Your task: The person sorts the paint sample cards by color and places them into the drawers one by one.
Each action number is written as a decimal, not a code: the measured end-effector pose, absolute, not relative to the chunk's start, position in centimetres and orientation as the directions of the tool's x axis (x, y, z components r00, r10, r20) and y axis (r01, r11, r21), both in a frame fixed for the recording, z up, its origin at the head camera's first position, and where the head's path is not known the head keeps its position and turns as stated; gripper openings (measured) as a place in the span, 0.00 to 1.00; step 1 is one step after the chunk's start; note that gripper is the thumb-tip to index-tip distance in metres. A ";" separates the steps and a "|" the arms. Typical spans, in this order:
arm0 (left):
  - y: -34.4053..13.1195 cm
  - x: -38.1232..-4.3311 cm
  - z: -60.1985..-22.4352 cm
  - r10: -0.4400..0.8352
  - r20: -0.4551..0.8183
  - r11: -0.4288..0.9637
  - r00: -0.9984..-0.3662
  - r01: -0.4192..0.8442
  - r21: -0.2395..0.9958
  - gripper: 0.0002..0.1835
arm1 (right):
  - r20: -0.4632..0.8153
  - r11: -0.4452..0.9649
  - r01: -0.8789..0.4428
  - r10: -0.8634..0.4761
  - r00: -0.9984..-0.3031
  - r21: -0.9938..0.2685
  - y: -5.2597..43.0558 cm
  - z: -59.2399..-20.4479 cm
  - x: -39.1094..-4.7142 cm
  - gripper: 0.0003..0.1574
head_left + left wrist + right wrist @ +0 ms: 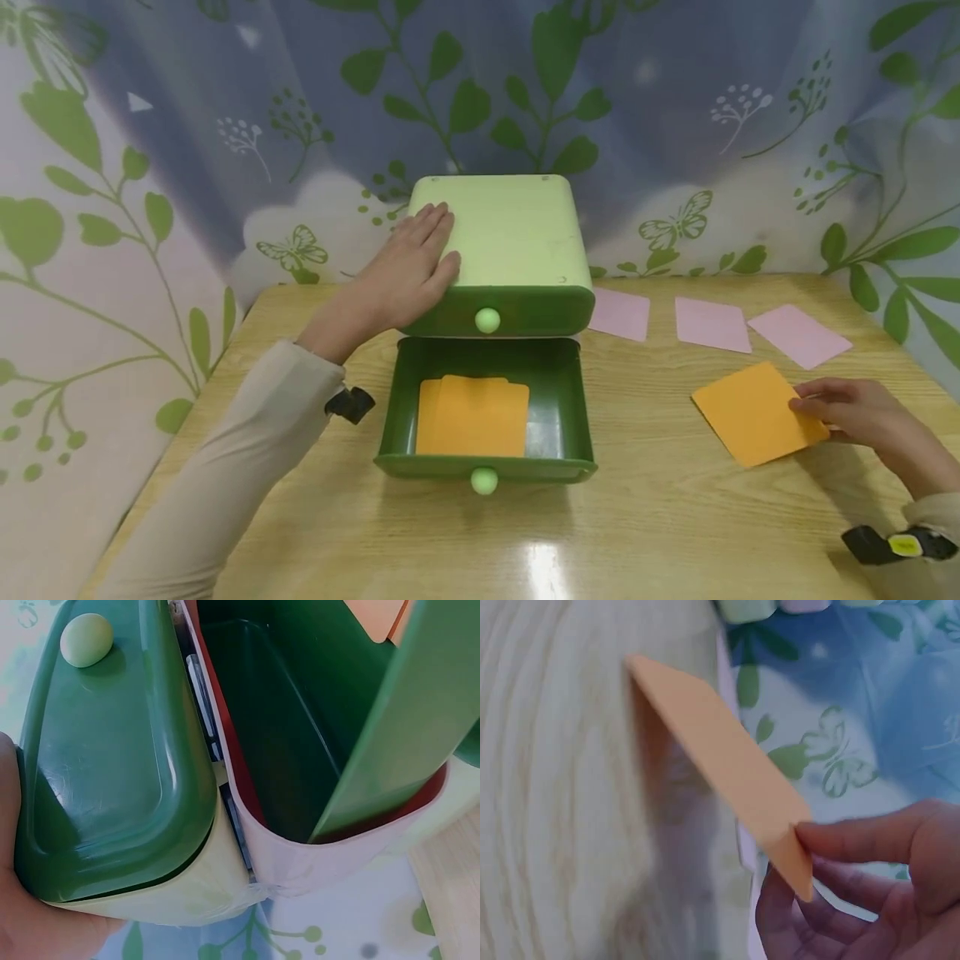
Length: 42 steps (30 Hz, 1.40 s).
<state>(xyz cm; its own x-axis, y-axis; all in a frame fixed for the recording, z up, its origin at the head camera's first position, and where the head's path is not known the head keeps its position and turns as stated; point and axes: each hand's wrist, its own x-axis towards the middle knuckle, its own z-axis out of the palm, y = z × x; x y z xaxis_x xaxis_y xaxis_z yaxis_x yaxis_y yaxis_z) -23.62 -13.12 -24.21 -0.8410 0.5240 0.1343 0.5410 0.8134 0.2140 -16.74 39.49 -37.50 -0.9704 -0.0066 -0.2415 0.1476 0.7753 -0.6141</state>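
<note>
A small green drawer box (pixel 510 233) stands on the table, its light green top under my left hand (pixel 408 267), which rests flat on the top's left side. Below, the dark green lower drawer (pixel 555 400) is pulled out. Several orange cards (pixel 480 417) lie inside it, overlapping. At the right, my right hand (pixel 870 417) pinches another orange card (pixel 757 412) by its edge between thumb and fingers. In the right wrist view this card (pixel 720 765) tilts up off the table. The left wrist view shows the shut upper drawer (pixel 105 765) with its round knob.
Pink cards lie on the table behind: one (pixel 622 315) partly behind the box, one (pixel 712 325) in the middle, one (pixel 801 336) at the right. A leaf-patterned curtain (pixel 300 100) hangs behind the wooden table (pixel 645 517).
</note>
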 end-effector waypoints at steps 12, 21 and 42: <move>-12.9 -23.9 -23.8 0.527 0.124 0.815 -0.841 0.541 0.208 0.34 | -0.235 0.624 0.119 -0.107 -0.966 -0.773 36.9 -35.4 -15.3 0.26; -13.3 -23.5 -23.9 0.519 0.111 0.821 -0.847 0.531 0.212 0.35 | -0.091 0.240 0.032 -0.240 -0.966 -0.970 34.6 -35.3 -14.3 0.14; -13.2 -23.3 -24.1 0.509 0.108 0.826 -0.854 0.520 0.218 0.34 | 0.012 -0.032 0.004 -0.469 -0.883 -0.999 26.4 -33.6 -13.9 0.17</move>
